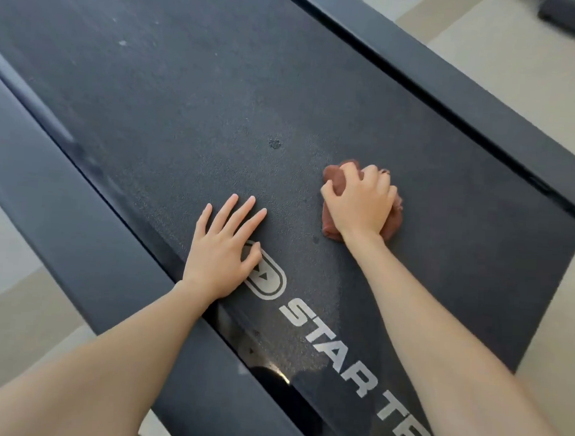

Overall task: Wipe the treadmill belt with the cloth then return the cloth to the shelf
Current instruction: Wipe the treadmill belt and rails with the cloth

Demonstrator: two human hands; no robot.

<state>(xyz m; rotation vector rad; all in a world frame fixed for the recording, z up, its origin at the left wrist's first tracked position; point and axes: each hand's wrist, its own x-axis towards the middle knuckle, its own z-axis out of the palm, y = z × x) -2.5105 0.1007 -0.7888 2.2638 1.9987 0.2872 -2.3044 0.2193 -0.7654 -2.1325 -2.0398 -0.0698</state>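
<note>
The right hand (360, 201) grips the bunched brown cloth (334, 180) with curled fingers and presses it onto the treadmill belt (185, 112). The left hand (224, 248) lies flat beside it, fingers spread, on the belt near the logo (266, 276). The cloth looks soft and light — a top grasp should suffice, though the textured belt likely adds drag.

Reddish cloth (335, 182) (bunched) on treadmill belt (185, 112)
</note>
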